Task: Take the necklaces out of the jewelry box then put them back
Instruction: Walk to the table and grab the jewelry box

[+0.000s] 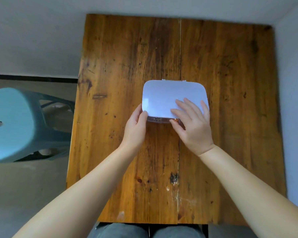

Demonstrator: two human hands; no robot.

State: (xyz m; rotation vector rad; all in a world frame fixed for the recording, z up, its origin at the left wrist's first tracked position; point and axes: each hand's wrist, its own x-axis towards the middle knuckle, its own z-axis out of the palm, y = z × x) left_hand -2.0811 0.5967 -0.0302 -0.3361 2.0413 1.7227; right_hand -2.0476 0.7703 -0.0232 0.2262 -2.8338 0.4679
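Note:
A white jewelry box [162, 95] with rounded corners sits in the middle of the wooden table [120, 66], its lid down. A dark front side with a small copper clasp [176, 120] shows under the lid. My left hand [136, 127] grips the box's near left corner, thumb on the lid edge. My right hand [193, 124] lies flat on the lid's right part, fingers spread, thumb by the clasp. No necklaces are visible; the inside of the box is hidden.
A teal plastic stool [10, 124] stands on the floor left of the table. Grey walls close in behind and to the right of the table. My knees [144, 231] show under the table's near edge.

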